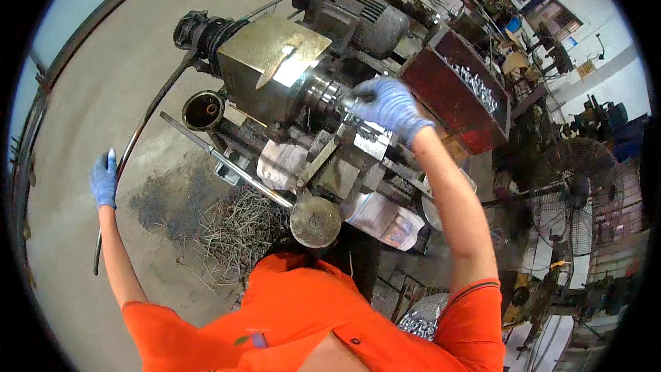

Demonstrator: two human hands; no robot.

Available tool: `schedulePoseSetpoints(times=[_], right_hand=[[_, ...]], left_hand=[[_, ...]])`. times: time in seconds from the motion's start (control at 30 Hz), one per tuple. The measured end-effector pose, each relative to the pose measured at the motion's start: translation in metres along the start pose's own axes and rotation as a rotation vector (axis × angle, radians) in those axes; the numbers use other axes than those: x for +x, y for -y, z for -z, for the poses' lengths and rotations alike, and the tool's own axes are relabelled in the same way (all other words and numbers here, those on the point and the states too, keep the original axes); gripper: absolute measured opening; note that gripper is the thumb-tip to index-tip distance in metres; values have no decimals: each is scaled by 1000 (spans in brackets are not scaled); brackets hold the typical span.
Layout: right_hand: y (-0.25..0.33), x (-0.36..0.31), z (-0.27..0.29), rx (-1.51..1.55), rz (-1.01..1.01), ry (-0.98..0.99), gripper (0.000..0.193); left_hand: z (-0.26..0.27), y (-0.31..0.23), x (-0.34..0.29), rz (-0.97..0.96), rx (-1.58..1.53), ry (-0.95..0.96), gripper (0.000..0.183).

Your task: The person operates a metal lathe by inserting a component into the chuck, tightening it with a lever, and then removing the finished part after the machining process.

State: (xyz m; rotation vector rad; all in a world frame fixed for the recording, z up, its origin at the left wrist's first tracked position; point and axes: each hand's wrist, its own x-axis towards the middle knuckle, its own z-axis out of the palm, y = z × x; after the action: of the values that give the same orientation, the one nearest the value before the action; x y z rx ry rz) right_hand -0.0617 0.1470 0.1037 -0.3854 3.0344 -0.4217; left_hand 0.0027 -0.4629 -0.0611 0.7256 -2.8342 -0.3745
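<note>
My right hand (391,105), in a blue knit glove, is at the metal chuck (323,91) of a small lathe. Its fingers are drawn together beside the chuck's face; anything between them is hidden. Out to the left, my left hand (104,180), gloved alike, lies against a long dark lever (148,111) that runs down from the machine's rear end. The fingers there look stretched out rather than wrapped round the bar. A brass-coloured cover (251,48) tops the headstock, with a brush-like tool (275,67) lying on it. Below my right hand is the tool slide (341,176).
A dark red bin (447,100) of small shiny metal parts stands right of the lathe, behind an electric motor (358,17). A steel handle bar (227,160) juts out leftward. Metal rods (237,234) and dark swarf litter the floor. A fan (571,220) stands at right.
</note>
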Motion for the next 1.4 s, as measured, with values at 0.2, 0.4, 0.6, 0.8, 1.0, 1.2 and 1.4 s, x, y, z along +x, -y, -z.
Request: schedulePoseSetpoints(times=[0.2, 0.4, 0.6, 0.8, 1.0, 1.2, 1.4], right_hand=[[10, 40, -51, -159, -58, 137, 51], [10, 36, -61, -119, 52, 12, 55], [10, 41, -69, -246, 55, 30, 62], [9, 37, -74, -158, 47, -99, 53], [13, 21, -42, -164, -23, -126, 66], [-50, -32, 28, -31, -207, -278, 50], [-101, -64, 91, -465, -468, -491, 58]], left_hand=[[-29, -29, -80, 121, 84, -38, 60], [9, -57, -60, 188, -59, 13, 58], [-3, -95, -126, 175, 124, 44, 59], [0, -102, -133, 157, 118, -60, 56], [-3, -98, -112, 104, 88, -23, 47], [9, -135, -90, -435, 14, -208, 47], [40, -273, -83, -608, -505, -208, 50]])
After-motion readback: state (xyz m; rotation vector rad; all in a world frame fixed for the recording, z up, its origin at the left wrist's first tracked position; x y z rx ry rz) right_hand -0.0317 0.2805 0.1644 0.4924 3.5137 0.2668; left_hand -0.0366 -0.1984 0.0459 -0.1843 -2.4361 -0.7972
